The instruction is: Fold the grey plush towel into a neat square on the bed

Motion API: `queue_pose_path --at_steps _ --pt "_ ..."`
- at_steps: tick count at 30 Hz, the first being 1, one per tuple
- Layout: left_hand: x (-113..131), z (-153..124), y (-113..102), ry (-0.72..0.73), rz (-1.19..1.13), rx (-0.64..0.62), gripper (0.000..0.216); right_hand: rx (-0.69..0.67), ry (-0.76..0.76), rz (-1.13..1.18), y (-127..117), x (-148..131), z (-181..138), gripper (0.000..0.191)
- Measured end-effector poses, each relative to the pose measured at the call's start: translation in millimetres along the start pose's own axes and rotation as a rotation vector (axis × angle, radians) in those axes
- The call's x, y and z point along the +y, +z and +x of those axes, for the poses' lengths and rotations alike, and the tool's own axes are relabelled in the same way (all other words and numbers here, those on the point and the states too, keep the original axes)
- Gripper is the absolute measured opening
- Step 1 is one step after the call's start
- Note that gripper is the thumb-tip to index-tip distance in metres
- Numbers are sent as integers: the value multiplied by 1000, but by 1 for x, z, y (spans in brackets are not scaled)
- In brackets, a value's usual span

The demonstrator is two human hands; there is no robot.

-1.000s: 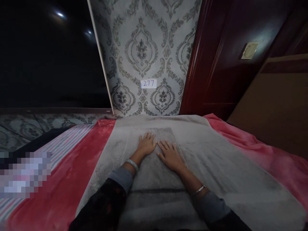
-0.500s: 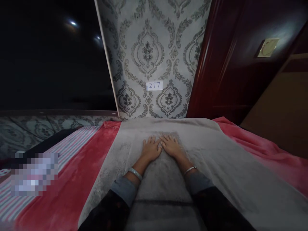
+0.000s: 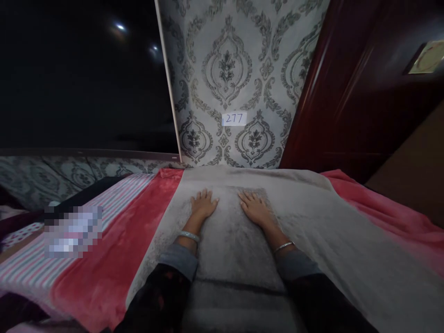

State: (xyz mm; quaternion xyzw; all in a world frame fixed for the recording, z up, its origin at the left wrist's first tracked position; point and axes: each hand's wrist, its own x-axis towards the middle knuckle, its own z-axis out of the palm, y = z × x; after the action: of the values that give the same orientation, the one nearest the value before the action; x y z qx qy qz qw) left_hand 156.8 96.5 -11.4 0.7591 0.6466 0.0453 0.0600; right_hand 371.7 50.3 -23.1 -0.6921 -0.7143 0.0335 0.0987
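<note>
A grey plush blanket [image 3: 229,249] lies spread out in front of me, with a dark crease running across it near my forearms. My left hand [image 3: 204,204] rests palm down on it, fingers spread. To its right, my right hand [image 3: 255,208] also lies flat on the blanket, fingers stretched out and angled to the left. A gap of bare grey cloth separates the two hands. Each wrist wears a bracelet. Neither hand grips anything.
A red blanket [image 3: 104,252] shows on the left, beside striped cloth [image 3: 26,273] with a blurred-out item on it. More red cloth [image 3: 385,208] bunches at the right. Behind stand a patterned wall [image 3: 225,92], a large dark screen [image 3: 79,83] and a dark red wooden panel [image 3: 347,92].
My hands have parted: the left has slid to the left, away from the right, which stays flat on the grey blanket. The camera view has turned slightly left.
</note>
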Motion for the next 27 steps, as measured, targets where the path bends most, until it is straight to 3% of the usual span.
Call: queue_pose_path --at_steps 5,9,15,20,27 --pt "-20 -2 -3 -57 31 -1 66 -21 3 -18 -1 -1 1 53" --pt "-13 4 -11 -39 58 35 68 -16 9 -7 -2 -2 1 53" --pt "2 22 -9 188 50 21 61 -16 5 12 -2 -2 1 53" --pt "0 22 4 138 46 64 67 6 4 30 -2 -1 1 53" --pt "-1 23 4 139 66 107 65 41 34 34 -3 1 3 54"
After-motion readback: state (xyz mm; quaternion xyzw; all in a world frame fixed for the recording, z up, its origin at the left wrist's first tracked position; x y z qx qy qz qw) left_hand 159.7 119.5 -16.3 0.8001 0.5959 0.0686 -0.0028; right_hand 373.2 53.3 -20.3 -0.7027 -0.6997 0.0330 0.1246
